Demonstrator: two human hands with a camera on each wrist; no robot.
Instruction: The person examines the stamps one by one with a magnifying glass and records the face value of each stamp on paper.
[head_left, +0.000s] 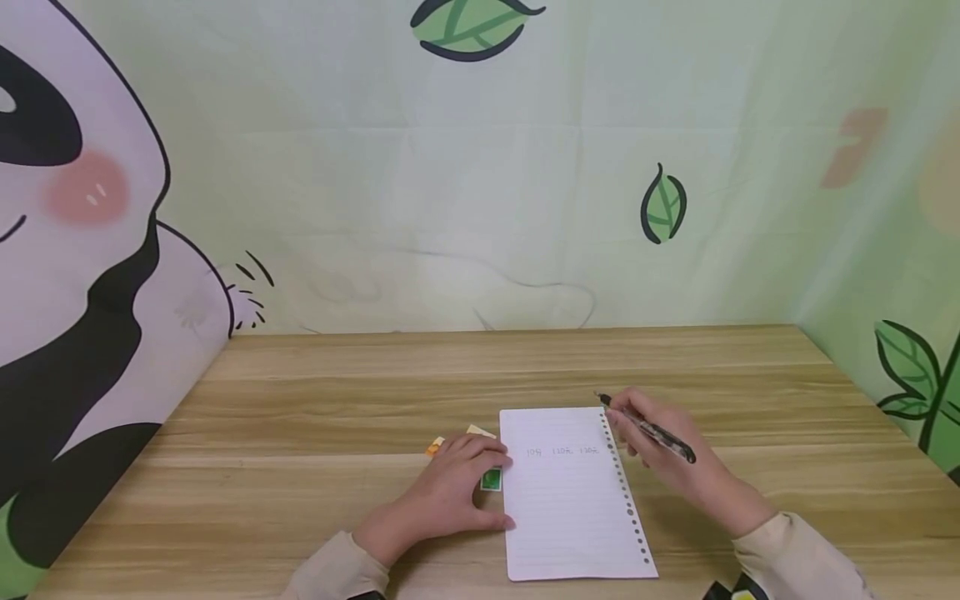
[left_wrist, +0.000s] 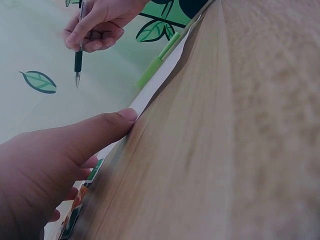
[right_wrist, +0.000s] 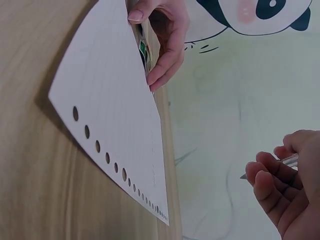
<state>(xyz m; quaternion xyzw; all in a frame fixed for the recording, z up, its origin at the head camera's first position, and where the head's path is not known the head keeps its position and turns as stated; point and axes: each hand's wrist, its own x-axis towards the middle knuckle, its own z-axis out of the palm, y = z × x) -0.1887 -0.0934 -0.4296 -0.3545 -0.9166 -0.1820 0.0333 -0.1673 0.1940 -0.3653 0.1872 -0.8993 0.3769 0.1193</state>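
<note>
A white lined loose-leaf sheet (head_left: pixel 562 517) with holes along its right edge lies on the wooden table. Near its top is one handwritten line with figures (head_left: pixel 562 452). My left hand (head_left: pixel 453 483) rests at the sheet's left edge, thumb and fingertips touching it. Partly hidden under that hand are several small, colourful stamp-like pieces, including a green one (head_left: pixel 491 479). My right hand (head_left: pixel 671 442) pinches a black pen (head_left: pixel 663 437) beside the sheet's upper right corner. In the left wrist view the pen's tip (left_wrist: pixel 77 80) is raised off the paper.
The wooden table (head_left: pixel 300 392) meets a pale printed backdrop (head_left: pixel 480 192) with leaves and a panda (head_left: pixel 180 283) on the left. A light-green stick-like shape (left_wrist: pixel 155 65) appears past the sheet in the left wrist view. The sheet's holed corner lifts slightly from the table.
</note>
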